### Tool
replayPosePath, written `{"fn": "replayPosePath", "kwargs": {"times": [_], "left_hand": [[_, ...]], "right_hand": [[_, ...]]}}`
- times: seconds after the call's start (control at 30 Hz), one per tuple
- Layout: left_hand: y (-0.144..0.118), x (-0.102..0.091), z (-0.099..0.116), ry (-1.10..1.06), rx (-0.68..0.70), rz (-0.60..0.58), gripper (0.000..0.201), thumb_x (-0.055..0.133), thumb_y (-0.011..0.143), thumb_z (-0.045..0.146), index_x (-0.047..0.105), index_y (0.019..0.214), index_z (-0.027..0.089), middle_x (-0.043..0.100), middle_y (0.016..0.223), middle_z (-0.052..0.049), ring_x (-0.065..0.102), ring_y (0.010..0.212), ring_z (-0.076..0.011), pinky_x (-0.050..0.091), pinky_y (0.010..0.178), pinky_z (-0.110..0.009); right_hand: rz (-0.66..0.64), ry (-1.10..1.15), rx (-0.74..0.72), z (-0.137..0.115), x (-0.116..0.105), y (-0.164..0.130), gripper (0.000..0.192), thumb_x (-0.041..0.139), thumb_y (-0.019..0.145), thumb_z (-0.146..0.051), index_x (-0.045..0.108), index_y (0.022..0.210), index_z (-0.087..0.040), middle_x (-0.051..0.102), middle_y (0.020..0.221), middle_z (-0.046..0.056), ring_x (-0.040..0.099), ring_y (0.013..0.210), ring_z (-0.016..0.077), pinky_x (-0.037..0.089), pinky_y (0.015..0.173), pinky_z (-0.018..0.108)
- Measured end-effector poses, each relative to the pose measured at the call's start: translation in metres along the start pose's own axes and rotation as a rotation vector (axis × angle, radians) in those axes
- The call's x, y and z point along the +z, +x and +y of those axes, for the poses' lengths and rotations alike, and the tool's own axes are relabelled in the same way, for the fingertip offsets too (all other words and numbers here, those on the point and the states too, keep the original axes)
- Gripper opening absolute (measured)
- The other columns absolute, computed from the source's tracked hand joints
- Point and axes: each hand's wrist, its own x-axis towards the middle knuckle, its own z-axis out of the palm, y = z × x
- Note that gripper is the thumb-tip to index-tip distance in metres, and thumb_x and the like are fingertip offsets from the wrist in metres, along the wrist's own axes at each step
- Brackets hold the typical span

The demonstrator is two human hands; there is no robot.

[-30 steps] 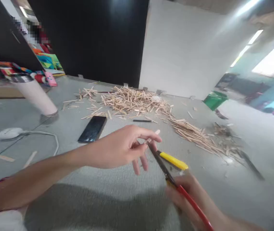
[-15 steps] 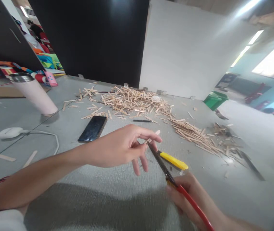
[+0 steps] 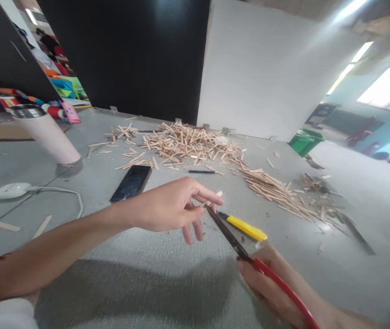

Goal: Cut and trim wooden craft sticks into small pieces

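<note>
My left hand (image 3: 170, 208) pinches a short wooden stick (image 3: 211, 200) between thumb and forefinger above the grey table (image 3: 146, 283). My right hand (image 3: 273, 285) grips red-handled scissors (image 3: 236, 240), whose dark blades point up-left and meet the stick at its near end. A yellow utility knife (image 3: 244, 227) lies on the table just behind the blades.
A heap of wooden sticks (image 3: 188, 144) spreads across the far table, with a neater bundle (image 3: 273, 189) to the right. A black phone (image 3: 131, 183) lies left of my hand. A pink tumbler (image 3: 45, 135), a white cabled device (image 3: 9, 189) and a green bin (image 3: 302, 142) stand around.
Both hands and the scissors have shifted slightly left and nearer. The blades have stayed at the stick.
</note>
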Motion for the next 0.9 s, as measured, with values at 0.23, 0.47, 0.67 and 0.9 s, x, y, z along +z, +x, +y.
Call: {"fn": "replayPosePath", "kwargs": {"times": [0.23,0.47,0.67,0.9], "left_hand": [[-0.005,-0.002,0.007,0.237,-0.100,-0.012,0.050,0.055,0.100,0.015,0.070,0.147,0.024,0.081,0.119,-0.011,0.083,0.074,-0.0183,0.062,0.059,-0.021],[-0.006,-0.002,0.007,0.564,-0.015,0.024,0.055,0.050,0.098,0.008,0.072,0.145,0.026,0.079,0.079,-0.003,0.075,0.060,-0.0143,0.054,0.056,-0.019],[0.001,-0.006,0.002,0.244,0.028,0.093,0.044,0.052,0.106,0.020,0.066,0.148,0.020,0.073,0.139,-0.014,0.082,0.083,-0.0169,0.065,0.066,-0.024],[0.003,-0.008,0.004,-0.049,0.117,0.042,0.037,0.052,0.109,0.019,0.062,0.145,0.021,0.064,0.149,-0.017,0.083,0.079,-0.0176,0.068,0.062,-0.026]], "right_hand": [[-0.177,0.001,0.091,0.008,-0.009,-0.002,0.061,0.044,0.109,-0.062,0.042,0.062,-0.024,0.041,0.049,-0.006,0.033,0.042,0.0071,0.027,0.041,0.022],[-0.188,0.033,0.178,0.008,-0.013,0.002,0.059,0.050,0.108,-0.053,0.046,0.057,-0.023,0.043,0.041,-0.005,0.037,0.038,0.0071,0.028,0.040,0.020],[-0.069,0.082,0.161,0.005,-0.009,0.005,0.064,0.051,0.101,-0.073,0.045,0.058,-0.025,0.043,0.045,-0.006,0.037,0.037,0.0073,0.029,0.038,0.021],[0.063,0.139,0.003,0.015,-0.002,-0.002,0.053,0.062,0.094,-0.074,0.052,0.081,-0.024,0.055,0.062,-0.006,0.044,0.046,0.0091,0.034,0.042,0.022]]}}
